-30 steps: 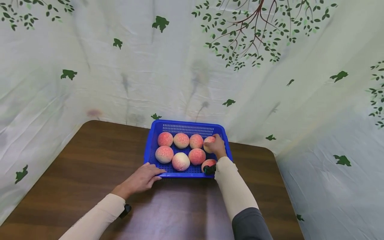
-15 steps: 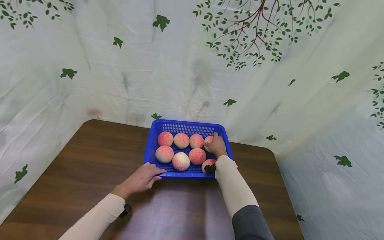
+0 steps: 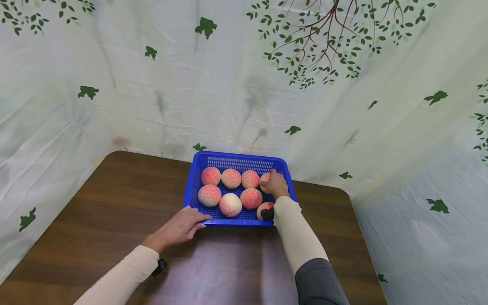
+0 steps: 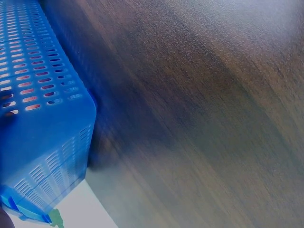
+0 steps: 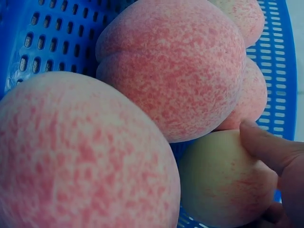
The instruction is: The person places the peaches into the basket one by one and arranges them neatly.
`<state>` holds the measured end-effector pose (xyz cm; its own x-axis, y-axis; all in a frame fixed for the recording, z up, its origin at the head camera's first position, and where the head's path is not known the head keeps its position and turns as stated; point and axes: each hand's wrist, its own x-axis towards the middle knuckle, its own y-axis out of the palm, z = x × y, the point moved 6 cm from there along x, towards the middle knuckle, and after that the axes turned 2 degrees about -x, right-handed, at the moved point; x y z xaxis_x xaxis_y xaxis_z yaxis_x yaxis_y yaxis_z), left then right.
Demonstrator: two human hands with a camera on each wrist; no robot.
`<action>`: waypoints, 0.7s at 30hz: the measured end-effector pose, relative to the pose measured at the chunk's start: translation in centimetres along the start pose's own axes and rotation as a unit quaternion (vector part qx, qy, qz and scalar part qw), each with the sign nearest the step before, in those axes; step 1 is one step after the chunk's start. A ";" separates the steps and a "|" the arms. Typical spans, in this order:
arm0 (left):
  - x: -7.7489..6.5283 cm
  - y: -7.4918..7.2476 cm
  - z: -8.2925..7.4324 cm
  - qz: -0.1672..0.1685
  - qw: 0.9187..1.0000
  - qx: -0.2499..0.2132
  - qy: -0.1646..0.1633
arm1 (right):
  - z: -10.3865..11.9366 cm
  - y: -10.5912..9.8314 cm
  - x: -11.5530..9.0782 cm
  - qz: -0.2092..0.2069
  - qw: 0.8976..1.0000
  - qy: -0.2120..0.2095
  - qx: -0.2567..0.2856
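A blue plastic basket (image 3: 240, 223) with slotted walls holds several pink-and-cream peaches (image 3: 230, 205) in two rough rows. My left hand (image 3: 181, 226) grips its near left corner, fingers over the rim and thumb at the front. Reaching inside at the far right, my right hand (image 3: 276, 185) holds the end peach (image 3: 264, 183) of the back row. The right wrist view shows the thumb (image 5: 266, 145) on that paler peach (image 5: 223, 185), with other fingers mostly hidden at its lower side. Part of the front-right peach (image 3: 264, 208) is covered by the black wrist camera.
The basket stands on a dark brown wooden table (image 3: 126, 199), close to its back edge. A white curtain (image 3: 171, 106) printed with green leaves and branches hangs behind the table and along both sides.
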<state>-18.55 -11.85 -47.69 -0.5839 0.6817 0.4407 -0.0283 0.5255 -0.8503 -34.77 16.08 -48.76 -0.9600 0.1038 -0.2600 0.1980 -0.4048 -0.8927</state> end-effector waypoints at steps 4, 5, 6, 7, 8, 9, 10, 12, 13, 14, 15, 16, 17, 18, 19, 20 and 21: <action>0.0 0.0 0.1 0.001 1.000 -0.002 0.004 | 0.2 0.5 0.1 0.026 1.000 -0.015 0.001; 0.0 0.0 0.1 0.003 1.000 -0.003 0.004 | 0.1 0.7 0.1 0.032 0.999 -0.019 0.002; 0.0 0.0 0.1 0.004 1.000 -0.002 0.004 | 0.1 0.8 0.1 0.036 0.999 -0.020 0.008; 0.0 0.0 0.1 0.006 1.000 -0.004 0.003 | -0.1 0.9 0.1 0.039 0.999 -0.021 0.015; 0.0 0.1 0.1 0.008 1.000 -0.004 0.002 | -0.2 1.0 0.1 0.042 0.999 -0.021 0.022; 0.0 0.1 0.1 0.009 1.000 -0.004 0.001 | -0.2 1.0 0.1 0.043 0.998 -0.022 0.029; 0.0 0.1 0.1 0.009 1.000 -0.003 0.000 | -0.3 1.0 0.2 0.044 0.998 -0.023 0.035; 0.0 0.0 0.1 0.008 1.000 -0.003 -0.001 | -0.3 1.0 0.2 0.047 0.997 -0.023 0.048; 0.0 0.0 0.1 0.007 1.000 -0.004 0.001 | -0.3 0.9 0.2 0.048 0.997 -0.023 0.051; 0.0 -0.1 0.1 0.006 1.000 -0.004 0.003 | -0.3 0.9 0.2 0.048 0.997 -0.024 0.051; 0.0 -0.1 0.0 0.004 1.000 -0.004 0.006 | -0.3 0.8 0.1 0.047 0.997 -0.024 0.053; 0.0 -0.1 0.0 0.002 1.000 -0.005 0.008 | -0.3 0.8 0.2 0.047 0.997 -0.024 0.053; 0.1 -0.1 0.0 0.001 1.000 -0.006 0.010 | -0.2 0.8 0.1 0.044 0.997 -0.028 0.050; 0.1 -0.1 -0.1 -0.001 1.000 -0.005 0.012 | -0.2 0.7 0.1 0.042 0.997 -0.032 0.048; 0.0 -0.1 -0.1 -0.003 1.000 -0.004 0.014 | -0.2 0.7 0.1 0.040 0.998 -0.034 0.046; 0.0 -0.1 -0.1 -0.004 1.000 -0.004 0.014 | -0.1 0.7 0.1 0.039 0.998 -0.037 0.045; 0.0 -0.1 -0.1 -0.005 1.000 -0.003 0.015 | -0.1 0.7 0.1 0.038 0.997 -0.039 0.046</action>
<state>-18.46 -11.85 -47.55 -0.5592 0.6912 0.4578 -0.0285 0.5359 -0.8438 -34.73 15.93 -49.45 -0.9560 -0.0003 -0.2935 0.2559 -0.4904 -0.8331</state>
